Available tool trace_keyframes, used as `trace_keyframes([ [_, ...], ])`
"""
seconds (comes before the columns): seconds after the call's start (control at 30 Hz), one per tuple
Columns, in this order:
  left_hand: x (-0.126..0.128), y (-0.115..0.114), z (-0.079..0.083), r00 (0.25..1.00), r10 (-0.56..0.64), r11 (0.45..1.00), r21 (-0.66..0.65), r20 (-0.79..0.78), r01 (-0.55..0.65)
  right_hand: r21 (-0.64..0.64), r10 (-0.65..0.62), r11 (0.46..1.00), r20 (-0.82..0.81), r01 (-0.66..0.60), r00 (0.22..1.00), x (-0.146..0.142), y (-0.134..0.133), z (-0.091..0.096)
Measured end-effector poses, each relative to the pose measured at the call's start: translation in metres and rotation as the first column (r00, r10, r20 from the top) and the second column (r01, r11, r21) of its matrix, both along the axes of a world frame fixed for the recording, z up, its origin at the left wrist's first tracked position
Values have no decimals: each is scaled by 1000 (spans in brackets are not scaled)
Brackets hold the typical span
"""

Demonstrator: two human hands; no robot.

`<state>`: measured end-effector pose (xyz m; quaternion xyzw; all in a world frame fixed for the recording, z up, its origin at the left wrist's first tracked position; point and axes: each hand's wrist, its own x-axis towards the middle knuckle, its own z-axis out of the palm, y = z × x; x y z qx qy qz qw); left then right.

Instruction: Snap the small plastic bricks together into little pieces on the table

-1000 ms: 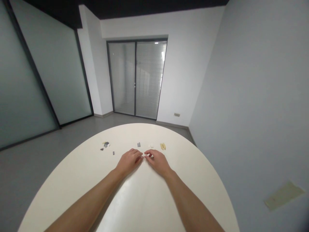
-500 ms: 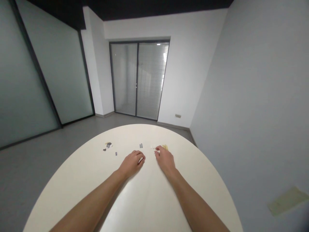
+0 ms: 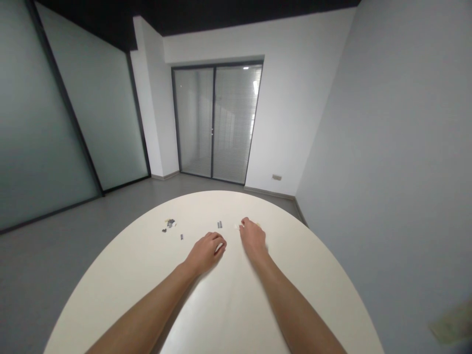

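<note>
My left hand [image 3: 207,251] rests on the white table with its fingers curled in towards the thumb. Whatever it may hold is too small to make out. Just beyond it lie two small grey strips [image 3: 220,224], side by side. To the right, my right hand [image 3: 252,239] has its thumb and fingertips drawn close together beside small white pieces [image 3: 236,226]. Anything between those fingertips is hidden. Some yellowish pieces [image 3: 258,224] show only partly behind this hand.
On the left of the round white table [image 3: 121,275] lies a small pile of dark, white and yellowish bits [image 3: 170,223]. A dark bit [image 3: 164,230] and a single grey piece [image 3: 182,237] lie near it. A wall [image 3: 398,162] rises at the right.
My right hand has shifted slightly forward, its thumb and fingertips closer together, covering more of the yellowish pieces. My left hand keeps its curled pose. The whole view has shifted a little.
</note>
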<state>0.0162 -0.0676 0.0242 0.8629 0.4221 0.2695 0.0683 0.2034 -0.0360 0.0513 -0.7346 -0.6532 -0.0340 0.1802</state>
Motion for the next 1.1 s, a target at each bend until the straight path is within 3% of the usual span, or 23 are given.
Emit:
trace_keyframes([
  [0.57,1,-2,3,1000,5,1000,-7,-6,-5,24,-20,1000,-8,20,1000,-2,5,-12],
  [1.1,3,-2,3,1000,17,1000,-15,-2,-17,29,-10,1000,-1,10,1000,-4,1,-9],
])
